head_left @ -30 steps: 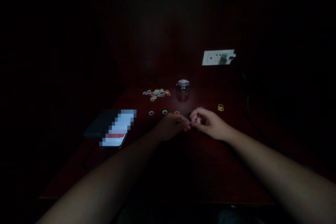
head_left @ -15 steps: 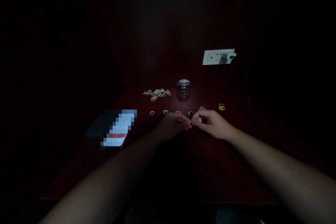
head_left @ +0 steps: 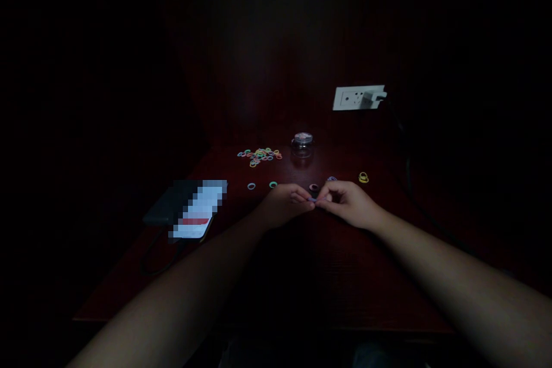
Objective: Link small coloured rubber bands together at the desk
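Note:
Between my two hands, above the dark red table (head_left: 371, 276), is a small purple hair tie (head_left: 312, 199). My left hand (head_left: 284, 205) pinches its left side, and my right hand (head_left: 347, 202) grips the other side, fingertips nearly touching. Just beyond the fingers lie a pink hair tie (head_left: 314, 187) and a purple one (head_left: 332, 179), partly covered by my right hand. A green hair tie (head_left: 273, 185) and a light blue one (head_left: 251, 186) rest past my left hand. Some yellow hair ties (head_left: 363, 177) sit together farther right.
A loose pile of colourful hair ties (head_left: 261, 156) lies at the back, beside a clear lidded jar (head_left: 302, 145). On the left, a lit phone (head_left: 200, 213) leans over a dark flat box (head_left: 168, 204) with a cable. A wall socket (head_left: 357, 98) holds a plug and cord.
My fingertips have come closer together around the purple hair tie, which shows less between them. An orange hair tie beyond my left hand is now hidden. The view has shifted slightly.

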